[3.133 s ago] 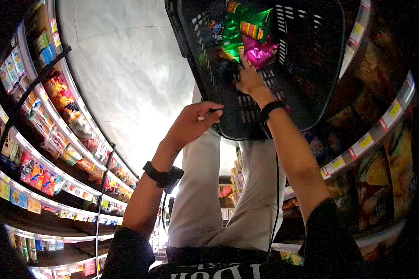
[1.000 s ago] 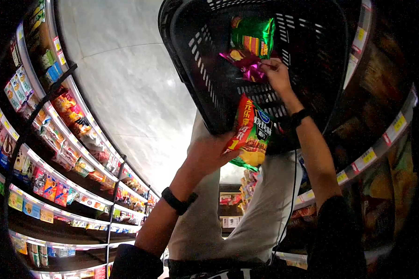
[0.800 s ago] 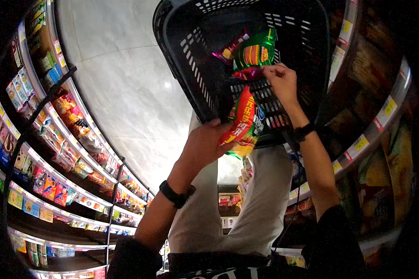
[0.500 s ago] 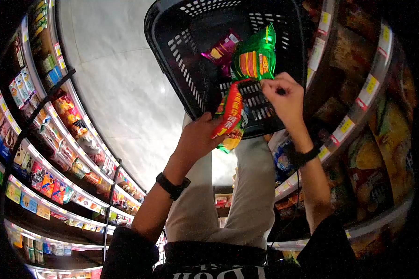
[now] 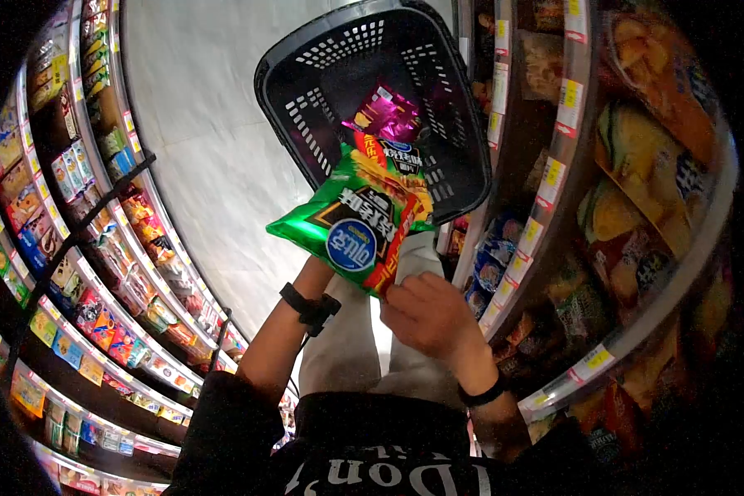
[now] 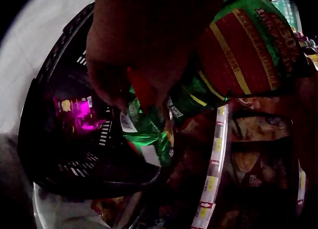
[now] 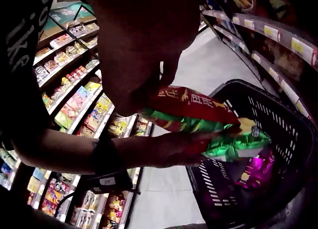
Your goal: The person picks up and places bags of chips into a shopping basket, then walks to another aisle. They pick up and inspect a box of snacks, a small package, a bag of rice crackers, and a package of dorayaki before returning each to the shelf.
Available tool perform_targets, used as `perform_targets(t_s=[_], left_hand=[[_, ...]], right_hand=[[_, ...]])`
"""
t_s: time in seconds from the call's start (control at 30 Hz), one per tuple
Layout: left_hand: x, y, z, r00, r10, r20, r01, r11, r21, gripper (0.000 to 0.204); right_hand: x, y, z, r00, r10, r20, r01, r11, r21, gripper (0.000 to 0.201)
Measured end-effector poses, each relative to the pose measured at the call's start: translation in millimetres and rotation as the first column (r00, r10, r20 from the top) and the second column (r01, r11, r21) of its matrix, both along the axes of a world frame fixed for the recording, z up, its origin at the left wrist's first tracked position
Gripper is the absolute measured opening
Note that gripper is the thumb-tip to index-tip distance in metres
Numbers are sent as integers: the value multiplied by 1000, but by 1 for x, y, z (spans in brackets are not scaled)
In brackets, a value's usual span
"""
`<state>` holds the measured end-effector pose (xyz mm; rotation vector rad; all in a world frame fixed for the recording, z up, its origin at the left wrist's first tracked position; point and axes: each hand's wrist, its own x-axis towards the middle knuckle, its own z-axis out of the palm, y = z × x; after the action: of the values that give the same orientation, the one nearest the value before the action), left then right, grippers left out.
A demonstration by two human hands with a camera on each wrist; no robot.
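Note:
My right hand (image 5: 434,314) pinches the corner of a puffy green chip bag (image 5: 306,223) with a round blue logo, raised over the near end of the basket. My left hand (image 7: 171,147) grips a second green chip bag with a red strip (image 5: 401,169), partly covered by the first in the head view. The front bag hides most of the left hand there; the left wrist view shows its curled fingers (image 6: 114,87) on the second bag. A shiny magenta snack bag (image 5: 386,116) lies inside the black shopping basket (image 5: 463,107).
Shelves of packaged snacks (image 5: 99,306) with price tags line the left side. Close on the right stand more shelves with large bags (image 5: 628,215) and a curved price rail (image 5: 546,198). Pale floor (image 5: 198,107) shows left of the basket.
My right hand has lifted the green chip bag out of the basket and drawn it toward my body, in front of the left hand's bag. The magenta bag stays in the basket.

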<state>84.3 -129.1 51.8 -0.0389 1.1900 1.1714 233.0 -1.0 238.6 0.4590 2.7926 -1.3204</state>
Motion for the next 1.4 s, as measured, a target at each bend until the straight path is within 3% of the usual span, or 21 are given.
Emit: perform_targets(t_s=[0.17,0.27,0.43,0.53,0.63,0.77,0.8,0.83,0.87,0.9,0.93,0.97,1.0,1.07,1.13,1.2,1.23,1.27,1.33,1.37,1.4], left_hand=[[7,14,56,949,145,280,-140,989,-36,38],[8,22,87,936,142,322,-149,989,-2,35],[16,40,119,939,123,321,-151,987,62,31],[28,53,132,935,138,327,-174,981,83,29],[38,55,143,925,165,341,-203,976,77,27],[45,55,155,922,186,338,-219,974,62,24],[42,54,157,966,119,230,-139,988,72,23],[35,54,159,985,-129,-117,136,990,48,20],[28,54,166,985,-124,-118,131,990,54,20],[21,53,172,816,-343,-465,408,912,45,20],[15,53,175,486,-465,-740,632,772,-70,21],[12,53,163,691,-525,-497,540,832,-127,22],[4,50,161,692,-511,-510,527,840,-127,22],[0,39,163,554,-207,-806,631,736,245,36],[-9,20,152,581,-362,-729,643,753,139,40],[-11,11,135,877,-423,-229,470,854,222,34],[-14,16,137,815,-384,-435,532,794,295,29],[-19,18,140,814,-384,-436,532,794,294,29],[-43,21,152,595,-559,-577,684,729,-1,26],[-45,21,150,405,-401,-822,760,647,58,26],[-54,21,149,412,-398,-820,756,652,64,26]], right_hand=[[18,-12,47,994,31,101,-27,999,-43,11],[29,-26,68,993,-13,120,15,1000,-18,12],[42,-26,98,990,-72,123,100,965,-244,11],[43,-21,114,951,-310,23,293,871,-395,15],[45,-14,124,918,-325,226,391,833,-392,37],[44,-1,146,853,-302,425,456,828,-327,26],[40,2,148,867,-317,384,409,893,-186,27],[36,5,150,883,-325,339,358,933,-36,41],[34,5,147,885,-323,337,353,935,-30,41],[31,5,140,919,-340,200,340,940,35,60],[27,5,134,938,-342,56,335,937,100,80],[18,10,131,964,-263,-23,263,950,170,93],[5,14,131,968,-250,-37,252,952,174,93],[-9,19,134,991,-68,111,42,974,223,90],[-22,21,114,987,35,159,-51,994,93,89],[-26,29,107,985,46,169,-24,991,-130,87],[-32,35,107,983,53,174,-30,991,-132,87],[-29,42,107,979,-14,204,59,975,-216,87],[-42,62,117,966,-59,253,135,945,-296,87],[-41,72,128,910,-173,377,293,912,-287,86],[-47,80,135,822,-272,501,439,862,-253,86]])
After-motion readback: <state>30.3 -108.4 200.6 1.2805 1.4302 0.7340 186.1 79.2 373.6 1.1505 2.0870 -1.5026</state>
